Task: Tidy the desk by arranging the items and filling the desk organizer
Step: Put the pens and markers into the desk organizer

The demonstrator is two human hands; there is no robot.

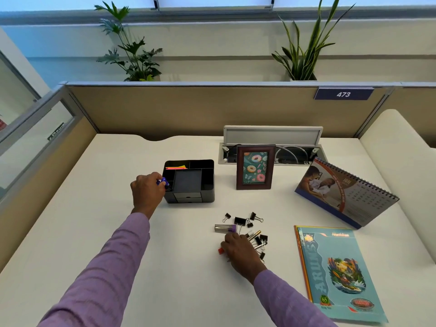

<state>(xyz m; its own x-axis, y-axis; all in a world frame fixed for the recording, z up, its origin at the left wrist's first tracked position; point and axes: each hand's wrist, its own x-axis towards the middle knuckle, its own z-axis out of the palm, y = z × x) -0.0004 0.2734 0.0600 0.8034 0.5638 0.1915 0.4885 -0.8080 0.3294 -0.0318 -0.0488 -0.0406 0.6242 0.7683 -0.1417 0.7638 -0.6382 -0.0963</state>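
Now the black desk organizer (pixel 188 180) stands left of centre on the surface (pixel 94 220); the left hand (pixel 147 191), pinching a small purple item (pixel 163 182), touches its left compartment, while the right hand (pixel 240 251) rests curled on the binder clips (pixel 245 220) nearer the person.

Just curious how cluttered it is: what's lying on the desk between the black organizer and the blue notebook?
In the head view, a scatter of binder clips, pens and a clear box lies between the organizer and notebook, with the right hand on it.
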